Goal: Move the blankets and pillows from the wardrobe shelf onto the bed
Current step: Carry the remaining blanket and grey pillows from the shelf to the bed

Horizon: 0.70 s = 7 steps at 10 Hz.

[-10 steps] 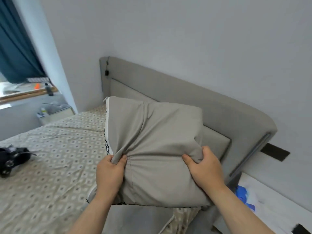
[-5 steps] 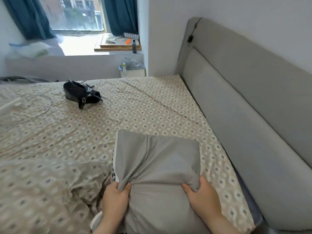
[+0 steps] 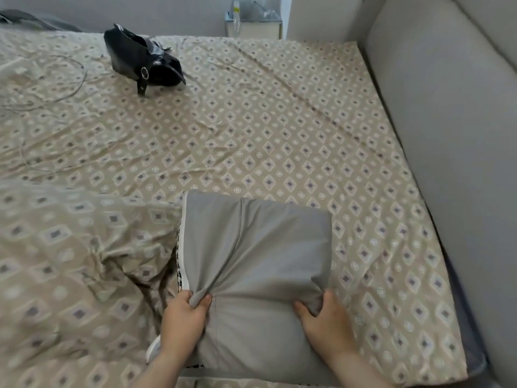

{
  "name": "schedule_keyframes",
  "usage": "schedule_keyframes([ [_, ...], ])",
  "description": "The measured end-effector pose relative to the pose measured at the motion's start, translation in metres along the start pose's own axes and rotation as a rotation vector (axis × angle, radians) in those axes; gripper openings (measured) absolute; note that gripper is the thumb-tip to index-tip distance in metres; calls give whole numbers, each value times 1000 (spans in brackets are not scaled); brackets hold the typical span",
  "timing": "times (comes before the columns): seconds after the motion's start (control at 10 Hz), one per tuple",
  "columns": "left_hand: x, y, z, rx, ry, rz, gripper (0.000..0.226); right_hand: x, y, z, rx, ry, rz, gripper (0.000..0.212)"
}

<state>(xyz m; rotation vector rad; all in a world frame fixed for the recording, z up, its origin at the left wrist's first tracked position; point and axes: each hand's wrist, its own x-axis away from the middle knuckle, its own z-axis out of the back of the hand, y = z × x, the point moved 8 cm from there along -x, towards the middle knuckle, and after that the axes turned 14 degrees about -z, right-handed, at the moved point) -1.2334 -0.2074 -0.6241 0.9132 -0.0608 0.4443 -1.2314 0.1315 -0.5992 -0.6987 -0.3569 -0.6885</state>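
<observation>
A grey pillow (image 3: 260, 253) with a black-and-white patterned edge on its left side lies at the near part of the bed (image 3: 279, 130), over the beige diamond-print sheet. My left hand (image 3: 184, 317) pinches a bunch of its grey cover near the left edge. My right hand (image 3: 326, 320) grips the cover at the pillow's right corner. A rumpled blanket (image 3: 72, 270) in the same diamond print lies heaped right beside the pillow on the left.
The grey padded headboard (image 3: 447, 135) runs along the right side. A black leather bag (image 3: 142, 61) lies on the far part of the bed, with a thin white cable (image 3: 75, 88) to its left. A small white stand (image 3: 253, 25) is beyond the far edge.
The pillow went from held up in front of the headboard down onto the bed. My view swung down over the mattress. Both hands kept their hold throughout.
</observation>
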Motion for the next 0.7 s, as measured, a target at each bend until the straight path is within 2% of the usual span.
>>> schedule_keyframes([
  [0.3,-4,-26,-8,-67,-85,73,43,-4,28,-29,96,-33,-62,56],
  [0.4,-8,-25,-3,-116,-149,118,57,-7,28,-21,150,-112,-110,66],
  [0.5,-17,-13,16,-184,-126,63,61,-7,-5,28,46,-66,-54,65],
  [0.6,-24,11,38,-136,-146,-62,46,6,-73,141,-307,36,93,42],
  [0.7,-25,32,65,-127,-207,-136,32,44,-143,284,-584,93,444,34],
])
